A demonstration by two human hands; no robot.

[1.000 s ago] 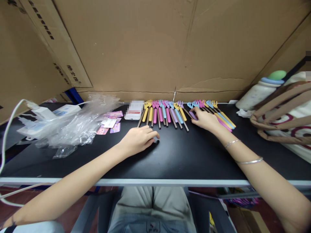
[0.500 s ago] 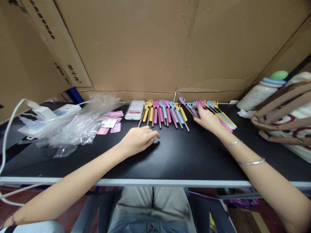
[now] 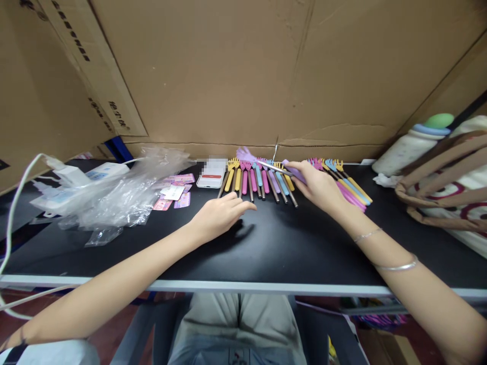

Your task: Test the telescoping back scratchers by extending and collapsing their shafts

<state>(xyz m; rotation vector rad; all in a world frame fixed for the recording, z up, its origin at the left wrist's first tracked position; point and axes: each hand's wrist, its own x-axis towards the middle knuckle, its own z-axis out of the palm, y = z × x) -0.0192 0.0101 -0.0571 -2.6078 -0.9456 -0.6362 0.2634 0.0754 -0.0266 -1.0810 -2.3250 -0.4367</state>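
Observation:
My right hand (image 3: 317, 185) grips the purple handle of a telescopic back scratcher (image 3: 272, 166). Its metal rod points left and its purple claw hangs over the heads of a row of back scratchers (image 3: 244, 181) in yellow, pink, blue and purple. Just in front of that row, my left hand (image 3: 218, 215) hovers above the table with nothing in it, one finger stretched out and the others loosely bent. Beyond my right hand, on its right side, lies a second group of back scratchers (image 3: 352, 187), partly covered by that hand.
Clear plastic bags (image 3: 125, 195) and a white power strip (image 3: 64, 195) lie at the left. Colourful cards (image 3: 174, 192) and a white case (image 3: 210, 180) are nearer the row. A bottle (image 3: 405, 149) and a cloth bag (image 3: 437, 187) occupy the right. Cardboard (image 3: 213, 76) walls the back.
My right hand has lifted the purple back scratcher off the right group, swinging its claw left over the row. My left hand has shifted slightly right, with a finger straightened.

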